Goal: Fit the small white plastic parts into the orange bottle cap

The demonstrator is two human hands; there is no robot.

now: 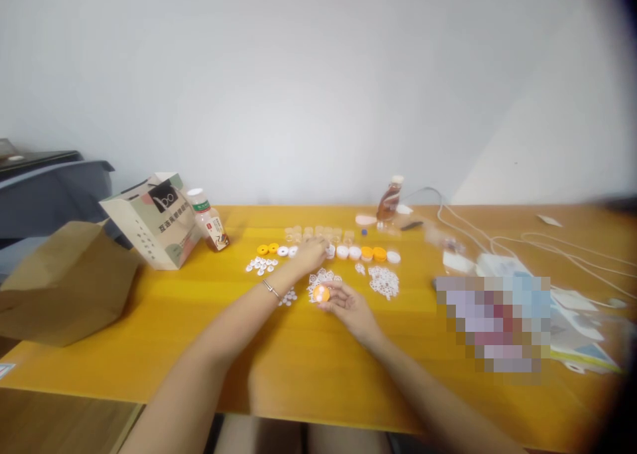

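Observation:
My right hand [348, 303] is cupped around a small orange lid [321, 293] just above the yellow table [199, 334]. My left hand [311, 253], a bracelet on its wrist, reaches forward to a row of white and orange lids [358, 253]; its fingers are blurred and rest on or just over the row. Behind the row stand several small clear jars [318, 232]. Piles of small white parts [383, 282] lie between the hands and to either side.
A printed paper bag [154, 218] and a drink bottle [209, 222] stand at the back left, beside a brown paper bag [64, 281]. A second bottle [389, 200] stands at the back. White cables [497, 241], a charger and papers lie at the right.

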